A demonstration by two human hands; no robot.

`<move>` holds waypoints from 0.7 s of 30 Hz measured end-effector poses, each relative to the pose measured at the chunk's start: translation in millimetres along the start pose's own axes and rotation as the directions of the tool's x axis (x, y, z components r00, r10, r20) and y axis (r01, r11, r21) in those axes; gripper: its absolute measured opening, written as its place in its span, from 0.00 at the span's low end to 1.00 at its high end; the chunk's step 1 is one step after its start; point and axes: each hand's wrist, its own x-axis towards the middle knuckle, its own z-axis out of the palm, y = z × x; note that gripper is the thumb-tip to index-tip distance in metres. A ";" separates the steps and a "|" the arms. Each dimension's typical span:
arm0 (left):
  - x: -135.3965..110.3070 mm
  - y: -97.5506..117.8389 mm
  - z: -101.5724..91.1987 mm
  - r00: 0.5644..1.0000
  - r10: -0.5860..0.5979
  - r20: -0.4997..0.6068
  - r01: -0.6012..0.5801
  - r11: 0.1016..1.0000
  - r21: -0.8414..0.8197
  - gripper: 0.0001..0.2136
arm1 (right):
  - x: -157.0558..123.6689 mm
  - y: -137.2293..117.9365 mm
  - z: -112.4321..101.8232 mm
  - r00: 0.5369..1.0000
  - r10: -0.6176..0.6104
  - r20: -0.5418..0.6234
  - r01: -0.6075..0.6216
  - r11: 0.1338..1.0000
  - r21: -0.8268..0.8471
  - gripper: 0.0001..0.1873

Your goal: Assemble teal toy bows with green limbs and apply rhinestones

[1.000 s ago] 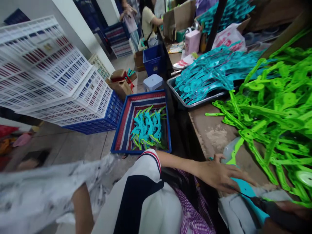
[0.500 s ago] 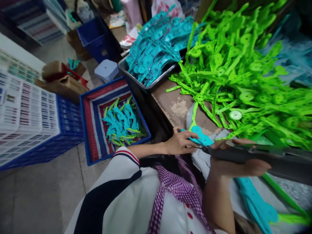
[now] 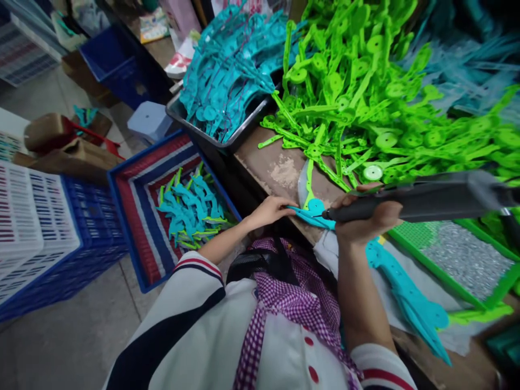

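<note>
My left hand [image 3: 270, 211] pinches one end of a blue plastic part [image 3: 314, 207] at the table edge. The part has a round disc and lies against a light green plastic arm [image 3: 309, 181]. My right hand [image 3: 368, 223] is wrapped round a black electric screwdriver [image 3: 426, 197], held almost level. Its thin tip points left and meets the blue part, or is very close to it; contact cannot be made out. To the right of my right wrist, a long blue piece [image 3: 410, 292] lies on the table with a green arm [image 3: 481, 314] at its end.
A heap of green arms [image 3: 365, 97] covers the table's far side. Beside it, a metal tray [image 3: 199, 132] holds piled blue parts [image 3: 231, 70]. A green tray [image 3: 436, 270] contains small silvery pieces. On the floor at left stand a blue crate [image 3: 125, 233] with joined parts and a white basket [image 3: 38, 216].
The view has swung, so the table things sit farther left and the green tray shows more fully. My left fingers have shifted back to the blue part's end. The screwdriver stays in my right hand.
</note>
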 end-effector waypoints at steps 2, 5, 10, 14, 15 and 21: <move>3.1 -2.2 4.6 0.999 -0.039 -0.019 0.037 0.997 -0.062 0.10 | -2.4 8.0 5.5 1.000 0.005 0.024 -0.006 1.000 0.022 0.27; 4.9 -6.2 10.1 0.993 -0.088 -0.075 0.081 0.992 -0.096 0.09 | -6.3 19.4 9.9 0.995 0.002 0.098 0.000 1.000 -0.017 0.26; 4.9 -16.9 15.6 0.991 -0.096 -0.093 0.076 0.978 -0.193 0.13 | -5.5 34.9 11.7 0.987 0.015 0.161 -0.009 0.999 -0.039 0.29; 5.9 -26.2 19.7 0.992 -0.081 -0.101 0.049 0.957 -0.286 0.17 | -3.2 40.1 11.9 0.980 -0.032 0.194 0.029 0.999 0.019 0.31; 6.4 -28.0 20.6 0.991 -0.070 -0.109 0.035 0.954 -0.299 0.17 | -3.1 41.4 11.7 0.979 -0.036 0.201 0.031 0.999 0.023 0.32; 8.3 -31.7 23.6 0.989 -0.016 -0.150 -0.036 0.940 -0.341 0.22 | -3.7 54.2 5.0 0.934 0.047 0.354 -0.032 0.998 -0.050 0.30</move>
